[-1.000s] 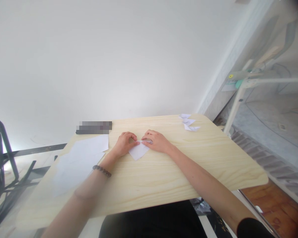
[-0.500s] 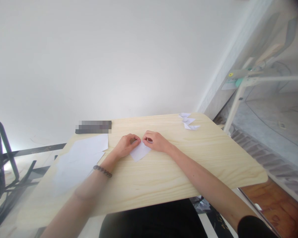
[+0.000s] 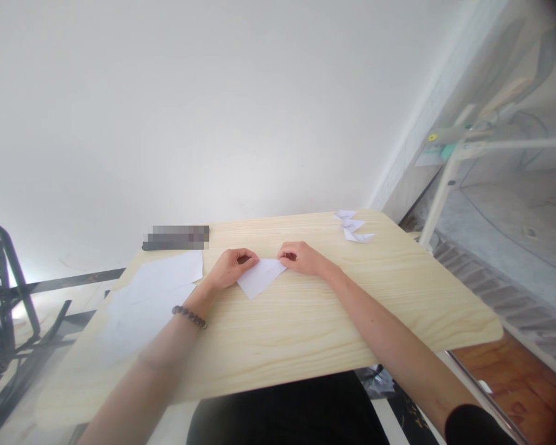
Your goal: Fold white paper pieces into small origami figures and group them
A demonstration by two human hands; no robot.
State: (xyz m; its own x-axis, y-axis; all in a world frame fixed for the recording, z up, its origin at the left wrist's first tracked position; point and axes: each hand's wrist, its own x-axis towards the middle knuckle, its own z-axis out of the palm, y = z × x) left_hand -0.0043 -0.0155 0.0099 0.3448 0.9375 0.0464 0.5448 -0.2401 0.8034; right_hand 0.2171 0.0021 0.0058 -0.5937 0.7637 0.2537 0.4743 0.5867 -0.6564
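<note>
A small white sheet of folded paper [image 3: 259,279] lies on the wooden table between my hands, one corner pointing toward me. My left hand [image 3: 234,267] pinches its upper left edge between thumb and fingers. At the upper right corner, my right hand [image 3: 301,257] pinches the same paper. The far edge looks straight between the two pinches. Fingertips cover both far corners, so the folds there are hidden. A dark bead bracelet [image 3: 189,316] circles my left wrist.
White paper sheets [image 3: 143,309] overlap at the table's left, partly beneath my left forearm. Several folded paper pieces [image 3: 354,226] lie at the back right. A dark, blurred-out long object [image 3: 176,238] rests at the back left. The table [image 3: 278,346] meets a white wall behind.
My hands have moved apart, the right one shifting right and the left slightly left. More of the paper's far edge now shows between them.
</note>
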